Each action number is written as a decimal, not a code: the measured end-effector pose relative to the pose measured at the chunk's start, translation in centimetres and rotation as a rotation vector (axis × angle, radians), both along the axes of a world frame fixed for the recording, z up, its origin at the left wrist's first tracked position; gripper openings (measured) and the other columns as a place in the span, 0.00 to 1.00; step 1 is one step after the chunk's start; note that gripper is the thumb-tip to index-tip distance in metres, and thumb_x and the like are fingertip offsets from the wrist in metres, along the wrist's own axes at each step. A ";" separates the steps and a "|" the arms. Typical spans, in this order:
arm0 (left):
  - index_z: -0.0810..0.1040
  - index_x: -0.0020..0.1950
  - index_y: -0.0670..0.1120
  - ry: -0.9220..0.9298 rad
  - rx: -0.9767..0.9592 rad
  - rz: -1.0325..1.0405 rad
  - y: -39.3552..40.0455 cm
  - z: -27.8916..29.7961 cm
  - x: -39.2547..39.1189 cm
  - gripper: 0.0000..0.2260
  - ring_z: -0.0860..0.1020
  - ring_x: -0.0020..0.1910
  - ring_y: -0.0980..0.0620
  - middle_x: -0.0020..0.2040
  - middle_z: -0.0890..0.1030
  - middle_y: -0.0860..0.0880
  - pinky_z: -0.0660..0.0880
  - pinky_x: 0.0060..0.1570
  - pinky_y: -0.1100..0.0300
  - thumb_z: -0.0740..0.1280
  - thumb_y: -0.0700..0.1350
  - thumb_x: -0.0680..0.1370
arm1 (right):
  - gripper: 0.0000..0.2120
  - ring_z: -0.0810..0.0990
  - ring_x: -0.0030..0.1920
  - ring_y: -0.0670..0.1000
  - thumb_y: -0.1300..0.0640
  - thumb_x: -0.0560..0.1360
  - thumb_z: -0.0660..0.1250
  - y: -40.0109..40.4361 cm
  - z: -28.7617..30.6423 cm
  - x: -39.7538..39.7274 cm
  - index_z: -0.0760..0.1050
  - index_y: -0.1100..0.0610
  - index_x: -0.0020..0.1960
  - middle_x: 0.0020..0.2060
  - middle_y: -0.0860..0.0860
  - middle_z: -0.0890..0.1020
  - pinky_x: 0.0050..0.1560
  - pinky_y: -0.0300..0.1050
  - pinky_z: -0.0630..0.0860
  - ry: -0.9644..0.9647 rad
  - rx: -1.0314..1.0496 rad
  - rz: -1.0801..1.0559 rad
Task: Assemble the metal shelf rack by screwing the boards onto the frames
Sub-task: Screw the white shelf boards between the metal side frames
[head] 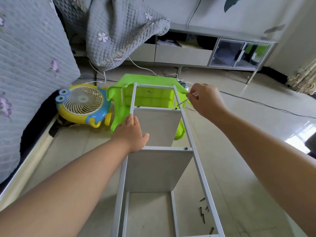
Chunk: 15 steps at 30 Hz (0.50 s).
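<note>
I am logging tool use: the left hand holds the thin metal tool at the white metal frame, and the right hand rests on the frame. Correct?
Sides are swapped. In the head view the right hand holds the thin metal tool; the left hand rests on the white metal frame.

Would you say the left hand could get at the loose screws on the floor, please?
Probably not as things stand: the left hand rests on the rack's left frame, while the loose screws lie beyond the right frame, nearer the right hand.

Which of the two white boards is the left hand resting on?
The nearer board. The left hand rests at its top left corner, beside the frame. The farther board, by the green stool, is beyond the hand.
</note>
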<state>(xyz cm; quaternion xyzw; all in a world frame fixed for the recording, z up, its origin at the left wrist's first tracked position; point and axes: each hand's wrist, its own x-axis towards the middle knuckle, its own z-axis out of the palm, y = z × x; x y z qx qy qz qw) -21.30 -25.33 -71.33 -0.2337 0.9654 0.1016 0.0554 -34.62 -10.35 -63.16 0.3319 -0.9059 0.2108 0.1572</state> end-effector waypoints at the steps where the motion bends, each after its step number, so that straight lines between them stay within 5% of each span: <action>1: 0.45 0.75 0.36 0.001 0.006 0.011 -0.1 0.0 -0.3 0.32 0.45 0.76 0.46 0.76 0.44 0.40 0.50 0.73 0.53 0.53 0.55 0.80 | 0.11 0.76 0.49 0.60 0.57 0.77 0.62 -0.2 -0.2 -0.4 0.77 0.64 0.51 0.49 0.61 0.79 0.44 0.45 0.67 0.008 0.017 -0.001; 15: 0.43 0.75 0.37 0.011 0.017 0.094 0.0 -0.7 -1.3 0.31 0.42 0.76 0.47 0.77 0.42 0.42 0.44 0.73 0.56 0.47 0.56 0.81 | 0.11 0.76 0.50 0.60 0.59 0.77 0.61 -0.8 -2.1 -3.6 0.76 0.66 0.52 0.51 0.62 0.79 0.44 0.43 0.65 -0.063 -0.076 0.075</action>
